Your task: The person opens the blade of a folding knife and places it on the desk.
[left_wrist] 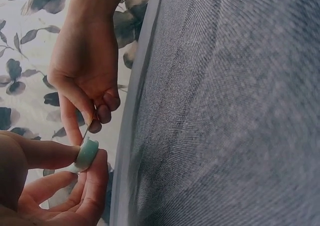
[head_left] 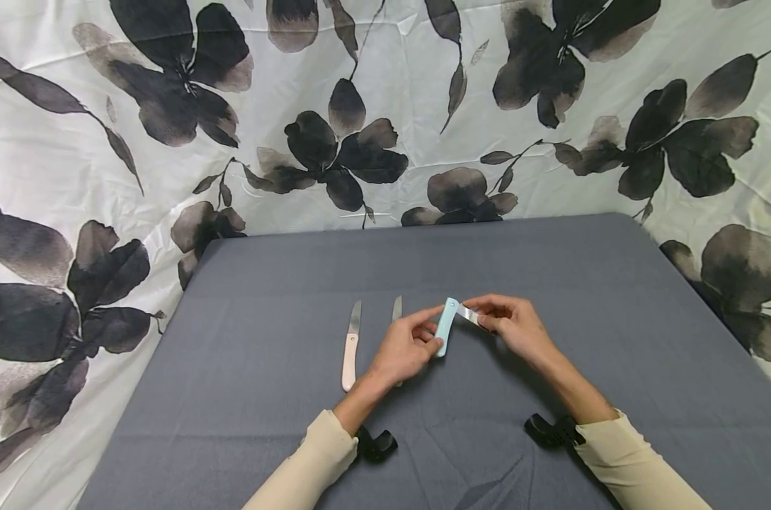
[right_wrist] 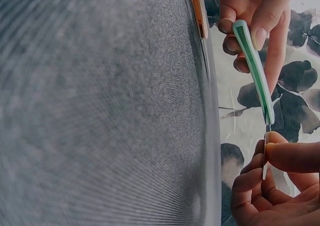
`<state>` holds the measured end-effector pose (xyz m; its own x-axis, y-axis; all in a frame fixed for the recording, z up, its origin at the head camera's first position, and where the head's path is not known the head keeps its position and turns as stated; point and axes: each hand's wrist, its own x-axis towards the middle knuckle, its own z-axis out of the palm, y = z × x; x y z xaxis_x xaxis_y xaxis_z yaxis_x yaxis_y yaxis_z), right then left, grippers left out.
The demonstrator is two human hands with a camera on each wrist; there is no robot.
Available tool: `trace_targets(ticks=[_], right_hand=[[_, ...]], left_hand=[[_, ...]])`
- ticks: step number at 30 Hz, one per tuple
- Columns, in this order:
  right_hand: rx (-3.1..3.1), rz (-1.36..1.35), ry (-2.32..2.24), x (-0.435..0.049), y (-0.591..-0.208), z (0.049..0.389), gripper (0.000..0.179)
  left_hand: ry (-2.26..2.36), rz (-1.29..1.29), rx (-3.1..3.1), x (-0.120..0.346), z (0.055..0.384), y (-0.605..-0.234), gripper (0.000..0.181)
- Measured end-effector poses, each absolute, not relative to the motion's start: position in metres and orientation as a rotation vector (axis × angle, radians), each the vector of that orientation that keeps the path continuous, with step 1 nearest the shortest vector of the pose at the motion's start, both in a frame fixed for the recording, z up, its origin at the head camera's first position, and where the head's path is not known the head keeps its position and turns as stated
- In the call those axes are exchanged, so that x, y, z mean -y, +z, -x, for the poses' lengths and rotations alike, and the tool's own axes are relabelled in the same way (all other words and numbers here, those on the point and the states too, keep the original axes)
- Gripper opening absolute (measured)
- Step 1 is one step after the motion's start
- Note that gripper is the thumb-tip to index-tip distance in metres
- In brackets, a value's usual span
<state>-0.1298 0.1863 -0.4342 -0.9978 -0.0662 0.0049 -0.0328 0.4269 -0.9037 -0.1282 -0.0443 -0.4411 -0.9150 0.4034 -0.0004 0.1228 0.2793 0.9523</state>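
Between the two hands is a folding knife (head_left: 446, 327) with a light mint-green handle, its blade (head_left: 468, 314) swung partway out at an angle. My left hand (head_left: 408, 347) holds the handle between thumb and fingers. My right hand (head_left: 511, 327) pinches the blade. The right wrist view shows the slot along the handle (right_wrist: 254, 71) and the blade (right_wrist: 265, 158) under the right thumb. On the table to the left lies an unfolded knife with a pale pink handle (head_left: 350, 361). Beside it another knife's blade (head_left: 397, 309) points away; my left hand hides most of its handle.
A grey cloth covers the table (head_left: 264, 283), with creases near the front edge. Behind and beside it hangs a white curtain (head_left: 423, 85) with dark flowers. Black wrist mounts (head_left: 377, 446) stick out from both cream sleeves (head_left: 315, 460).
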Motion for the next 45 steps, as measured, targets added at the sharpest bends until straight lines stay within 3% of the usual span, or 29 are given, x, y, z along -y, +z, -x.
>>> trace_targets(ticks=[45], right_hand=[[-2.676, 0.154, -1.521, -0.193, -0.434, 0.127, 0.027]], left_hand=[[1.551, -0.621, -2.338, 0.051, 0.121, -0.450, 0.054]])
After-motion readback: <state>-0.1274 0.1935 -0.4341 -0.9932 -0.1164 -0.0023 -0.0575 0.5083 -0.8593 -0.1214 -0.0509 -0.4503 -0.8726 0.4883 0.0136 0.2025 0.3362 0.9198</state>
